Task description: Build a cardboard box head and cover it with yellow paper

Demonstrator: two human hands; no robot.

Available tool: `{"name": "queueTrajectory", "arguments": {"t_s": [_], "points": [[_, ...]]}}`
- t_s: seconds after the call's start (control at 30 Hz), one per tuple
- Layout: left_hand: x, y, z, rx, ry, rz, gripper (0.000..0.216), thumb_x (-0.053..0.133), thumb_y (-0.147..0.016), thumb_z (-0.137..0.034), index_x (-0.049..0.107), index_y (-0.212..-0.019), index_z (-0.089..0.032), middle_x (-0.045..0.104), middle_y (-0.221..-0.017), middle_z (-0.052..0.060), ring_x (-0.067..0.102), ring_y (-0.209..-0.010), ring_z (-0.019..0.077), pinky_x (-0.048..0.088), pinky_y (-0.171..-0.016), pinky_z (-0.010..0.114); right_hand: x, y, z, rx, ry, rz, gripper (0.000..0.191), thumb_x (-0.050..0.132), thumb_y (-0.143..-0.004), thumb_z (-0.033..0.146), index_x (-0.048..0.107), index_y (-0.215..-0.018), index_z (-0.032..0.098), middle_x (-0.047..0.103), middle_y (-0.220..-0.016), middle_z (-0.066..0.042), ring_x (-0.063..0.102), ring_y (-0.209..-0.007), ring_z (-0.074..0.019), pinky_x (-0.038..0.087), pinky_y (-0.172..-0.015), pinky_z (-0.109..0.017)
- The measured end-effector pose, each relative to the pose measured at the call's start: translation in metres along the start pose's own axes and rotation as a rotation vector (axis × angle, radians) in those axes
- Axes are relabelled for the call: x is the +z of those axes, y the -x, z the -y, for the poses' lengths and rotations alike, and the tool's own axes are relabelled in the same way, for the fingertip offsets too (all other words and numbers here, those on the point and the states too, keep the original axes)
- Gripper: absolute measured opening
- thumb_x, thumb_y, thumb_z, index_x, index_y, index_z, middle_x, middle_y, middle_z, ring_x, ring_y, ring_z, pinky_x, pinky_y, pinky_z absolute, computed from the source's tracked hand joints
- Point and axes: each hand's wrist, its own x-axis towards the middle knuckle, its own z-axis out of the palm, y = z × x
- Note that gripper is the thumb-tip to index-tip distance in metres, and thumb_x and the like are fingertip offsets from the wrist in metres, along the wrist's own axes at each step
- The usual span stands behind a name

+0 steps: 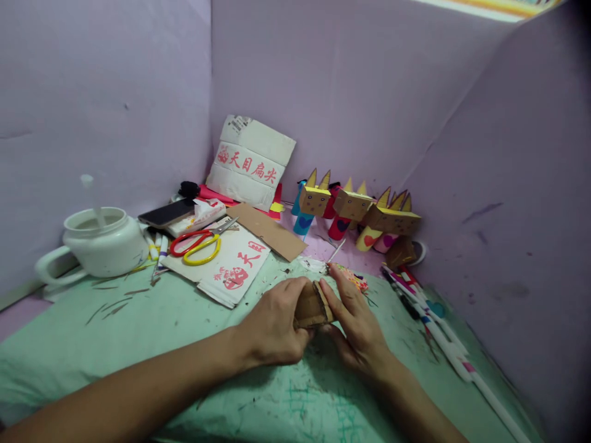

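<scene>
Holding a small brown cardboard piece (307, 320) over the green-covered surface (258, 406), the person in the head view has it to the right of the scissors (216, 235) and nearer their own body, the left hand (274, 323) with its fingers clasped around one side and the right hand (360, 320) with its fingers grasping the opposite edge. From here it looks like a shallow, partly formed box, so I'd judge the shaping well along, though no ears or drawn face show on it. Farther right of the scissors, several figures (315, 201) with eared cardboard heads look finished.
</scene>
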Motion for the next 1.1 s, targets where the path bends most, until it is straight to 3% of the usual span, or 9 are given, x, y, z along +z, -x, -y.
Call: {"name": "queueTrajectory", "arguments": {"t_s": [0.1, 0.27, 0.63, 0.9, 1.1], "points": [[-0.002, 0.0, 0.0, -0.065, 0.026, 0.003, 0.044, 0.062, -0.066, -0.017, 0.05, -0.108, -0.015, 0.061, -0.103, 0.01, 0.059, -0.093, 0.0259, 0.049, -0.081, 0.039, 0.006, 0.0, 0.002, -0.028, -0.018, -0.123, 0.058, 0.041, -0.096, 0.021, 0.023, -0.151, 0.02, 0.048, -0.137, -0.019, 0.051, -0.121, -0.0313, 0.05, -0.091, -0.05], [-0.003, -0.002, -0.001, -0.119, 0.051, -0.014, 0.044, 0.064, -0.066, -0.02, 0.05, -0.107, -0.017, 0.063, -0.102, 0.009, 0.06, -0.094, 0.0267, 0.049, -0.082, 0.04, 0.006, -0.001, 0.005, 0.024, -0.068, -0.229, 0.058, 0.052, -0.09, 0.015, 0.038, -0.145, 0.03, 0.064, -0.113, -0.012, 0.064, -0.099, -0.0264, 0.058, -0.077, -0.041], [0.0, -0.003, 0.003, -0.062, -0.006, -0.039, 0.05, 0.062, -0.067, -0.023, 0.048, -0.114, -0.015, 0.062, -0.103, 0.011, 0.059, -0.095, 0.0287, 0.049, -0.084, 0.044, 0.0, -0.006, 0.006, 0.003, -0.092, -0.219, 0.062, 0.056, -0.085, 0.008, 0.044, -0.141, 0.031, 0.069, -0.116, -0.011, 0.068, -0.101, -0.0271, 0.059, -0.08, -0.042], [0.002, -0.006, 0.002, -0.1, -0.017, -0.017, 0.077, 0.064, -0.064, -0.021, 0.037, -0.135, -0.004, 0.058, -0.121, 0.022, 0.056, -0.11, 0.0352, 0.046, -0.097, 0.05, -0.008, 0.0, 0.006, -0.045, 0.124, -0.109, 0.067, 0.05, -0.088, 0.004, 0.03, -0.149, 0.024, 0.068, -0.12, -0.014, 0.069, -0.104, -0.0272, 0.062, -0.082, -0.039], [0.001, -0.005, 0.006, -0.099, 0.004, -0.018, 0.078, 0.065, -0.063, -0.021, 0.037, -0.136, -0.011, 0.06, -0.119, 0.018, 0.058, -0.108, 0.0333, 0.047, -0.093, 0.049, -0.015, -0.003, 0.006, -0.12, 0.192, 0.0, 0.072, 0.039, -0.088, -0.002, 0.013, -0.152, 0.02, 0.067, -0.122, -0.015, 0.068, -0.107, -0.0284, 0.062, -0.081, -0.04]]}}
